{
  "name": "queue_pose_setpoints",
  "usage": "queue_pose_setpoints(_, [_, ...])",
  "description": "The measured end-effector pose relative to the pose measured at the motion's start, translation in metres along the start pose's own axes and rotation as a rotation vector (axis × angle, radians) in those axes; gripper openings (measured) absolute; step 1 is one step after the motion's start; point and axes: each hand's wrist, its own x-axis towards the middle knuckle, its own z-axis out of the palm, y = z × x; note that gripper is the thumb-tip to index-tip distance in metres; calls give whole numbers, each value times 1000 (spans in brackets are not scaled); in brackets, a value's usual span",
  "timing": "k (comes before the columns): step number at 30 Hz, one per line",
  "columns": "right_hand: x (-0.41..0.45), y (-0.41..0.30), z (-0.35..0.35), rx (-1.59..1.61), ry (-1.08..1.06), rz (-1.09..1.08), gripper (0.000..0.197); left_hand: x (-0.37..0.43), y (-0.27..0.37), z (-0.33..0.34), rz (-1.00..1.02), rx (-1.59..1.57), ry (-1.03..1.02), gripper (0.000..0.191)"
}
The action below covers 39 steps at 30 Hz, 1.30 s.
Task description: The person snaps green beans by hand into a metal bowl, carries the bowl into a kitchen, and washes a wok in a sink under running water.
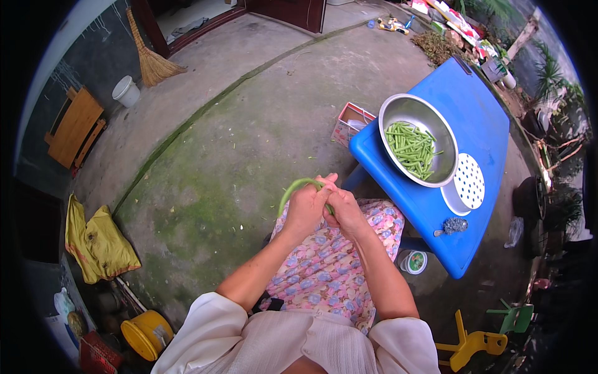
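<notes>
Over my lap, which is covered by floral cloth, my left hand (302,208) and my right hand (347,211) meet. Both grip a long green bean (288,190). One end of it curves out past my left hand, and part of it is hidden by my fingers. To the right, a steel basin (447,140) rests on the near edge of a blue plastic table (481,112). Many short pieces of green bean (411,148) lie in the basin.
Beside the basin is a white perforated colander (469,180), with a scouring brush (454,226) in front of it. A cardboard box (345,128) and a small lidded tub (414,262) stand by the table. A yellow sack (110,243) and a yellow bucket (147,334) lie leftward.
</notes>
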Motion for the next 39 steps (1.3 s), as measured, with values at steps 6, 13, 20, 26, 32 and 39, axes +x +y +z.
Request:
queue_pose_setpoints(6, [0,0,17,590,-24,245,20,-8,1,3,-46,-42,147,19])
queue_pose_setpoints(13, [3,-4,-10,888,-175,6,17,0,17,-33,-251,-850,-96,23])
queue_pose_setpoints(20, [-1,-19,-16,214,24,56,10,-14,11,-48,-468,-416,-333,23])
queue_pose_setpoints(26, [-2,-31,-10,-260,-201,82,20,-14,10,-64,-565,-378,-585,29])
queue_pose_setpoints(32, [-1,-16,-13,-923,-226,-434,18,-8,11,-64,-567,-119,-511,25])
queue_pose_setpoints(39, [31,28,-8,-757,226,-355,19,-17,37,-24,-67,450,28,21])
